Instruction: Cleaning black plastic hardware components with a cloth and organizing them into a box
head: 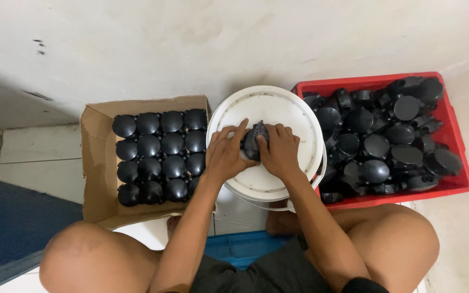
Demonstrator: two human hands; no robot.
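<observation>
We had the red crate (454,116) of loose black round fittings at right, the cardboard box (92,163) of neatly rowed black domed caps (160,157) at left. Between them sat our white bucket lid (270,106). On it, left hand (225,154) and right hand (279,151) pressed together, clasping one black round fitting (252,142).

Glossy smooth round black plastic caps (159,157) in a matt brown cardboard box (90,163), smooth white plastic bucket lid (270,108), shiny red plastic crate (457,135)
</observation>
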